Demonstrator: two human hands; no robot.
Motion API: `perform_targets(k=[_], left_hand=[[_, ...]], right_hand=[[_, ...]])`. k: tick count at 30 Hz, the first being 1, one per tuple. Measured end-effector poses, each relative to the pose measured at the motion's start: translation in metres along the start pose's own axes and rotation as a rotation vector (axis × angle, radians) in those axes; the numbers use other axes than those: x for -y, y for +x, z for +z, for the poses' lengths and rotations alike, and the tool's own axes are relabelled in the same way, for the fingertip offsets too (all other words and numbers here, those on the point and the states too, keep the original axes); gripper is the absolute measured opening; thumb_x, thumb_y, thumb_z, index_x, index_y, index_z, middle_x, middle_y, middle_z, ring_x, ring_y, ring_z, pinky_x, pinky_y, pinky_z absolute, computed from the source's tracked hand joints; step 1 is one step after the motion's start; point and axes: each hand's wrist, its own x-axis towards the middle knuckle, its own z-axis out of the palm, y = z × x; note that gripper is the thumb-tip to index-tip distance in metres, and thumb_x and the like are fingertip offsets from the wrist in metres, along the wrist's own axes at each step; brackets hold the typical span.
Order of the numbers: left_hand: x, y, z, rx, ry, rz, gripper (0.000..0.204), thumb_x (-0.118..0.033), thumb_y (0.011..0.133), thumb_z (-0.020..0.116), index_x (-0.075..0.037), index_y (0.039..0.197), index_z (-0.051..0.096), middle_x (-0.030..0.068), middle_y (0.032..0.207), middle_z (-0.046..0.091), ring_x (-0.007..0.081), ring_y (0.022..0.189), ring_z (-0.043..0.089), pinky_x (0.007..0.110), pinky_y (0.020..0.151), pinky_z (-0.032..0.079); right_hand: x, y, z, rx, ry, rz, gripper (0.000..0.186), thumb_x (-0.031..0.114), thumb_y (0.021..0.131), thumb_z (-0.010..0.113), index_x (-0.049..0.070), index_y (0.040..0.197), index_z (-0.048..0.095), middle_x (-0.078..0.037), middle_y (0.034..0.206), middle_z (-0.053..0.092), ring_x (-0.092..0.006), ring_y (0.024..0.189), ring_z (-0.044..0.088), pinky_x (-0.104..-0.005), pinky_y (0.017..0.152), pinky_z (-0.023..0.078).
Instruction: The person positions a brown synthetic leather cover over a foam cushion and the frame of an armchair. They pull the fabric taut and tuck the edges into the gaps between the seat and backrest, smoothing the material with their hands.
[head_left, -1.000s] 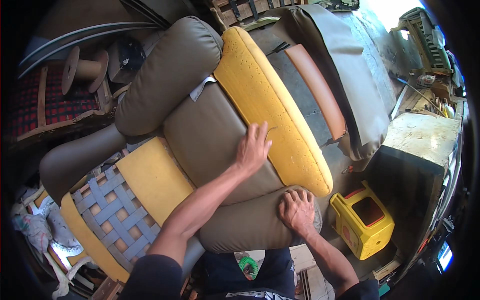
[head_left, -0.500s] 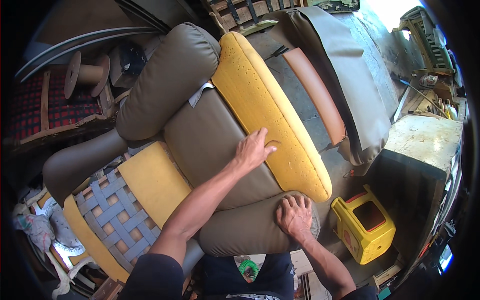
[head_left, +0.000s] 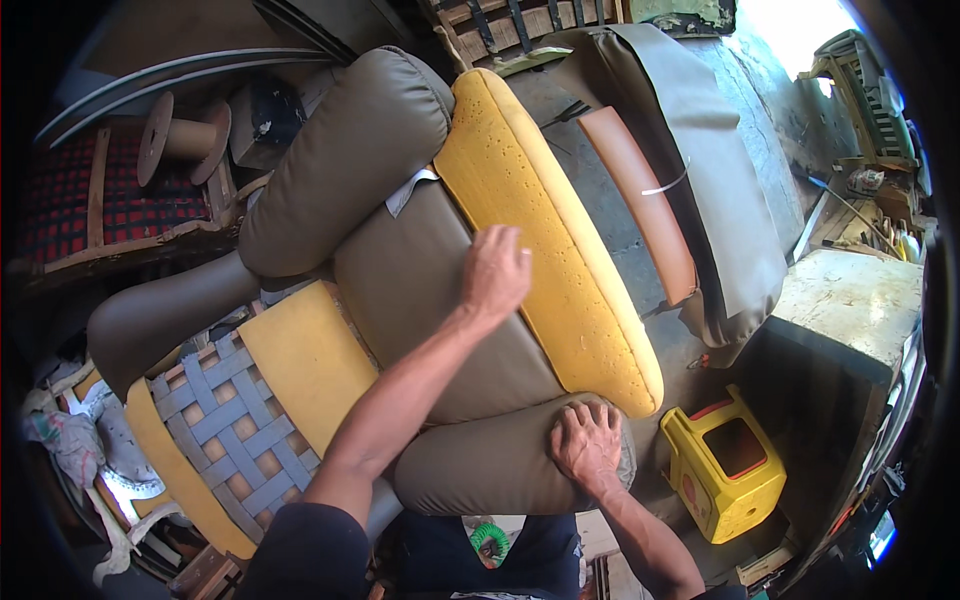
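An armchair lies before me, with a brown-grey covered backrest (head_left: 400, 270) and a strip of yellow foam (head_left: 550, 240) along its top edge. My left hand (head_left: 497, 270) is over the border of backrest and foam, slightly blurred, its fingers loosely bent with nothing visible in them. My right hand (head_left: 588, 445) lies with spread fingers on the near padded armrest (head_left: 480, 465). A thin pale strip (head_left: 668, 180) shows above the long tan panel (head_left: 640, 200) beyond the foam. The far armrest (head_left: 345, 160) is covered in the same material.
Woven grey webbing (head_left: 235, 425) and a yellow foam sheet (head_left: 310, 355) fill the seat. A yellow stool (head_left: 735, 500) stands at the right, near a pale-topped box (head_left: 845, 300). Grey sheet material (head_left: 700, 150) drapes at the far right. A large spool (head_left: 185, 140) sits at the left.
My left hand has lifted back and up from the foam. The pale strip now appears over the tan panel, away from that hand. My right hand stays on the armrest.
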Motion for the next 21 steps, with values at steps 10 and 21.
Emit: perform_targets(k=[10,21], left_hand=[[0.161,0.054,-0.044,0.035,0.513,0.131,0.072,-0.04,0.099,0.051,-0.004,0.158,0.03,0.0219,0.161,0.032,0.0379,0.146,0.033,0.054,0.119,0.026],[0.142,0.066,-0.045,-0.041,0.382,0.192,0.056,-0.027,0.093,0.055,-0.002,0.142,0.051,0.0209,0.145,0.052,0.036,0.137,0.045,0.05,0.113,0.037]], right_hand=[[-0.001,0.002,0.004,-0.007,0.006,-0.016,0.029,0.026,0.083,0.066,0.007,0.104,0.071,-0.009,0.115,0.068,-0.0291,0.115,0.057,-0.0525,0.104,0.038],[0.001,-0.002,0.005,-0.002,-0.037,-0.012,0.029,0.027,0.083,0.065,0.008,0.104,0.071,-0.007,0.115,0.068,-0.0279,0.114,0.057,-0.0505,0.102,0.039]])
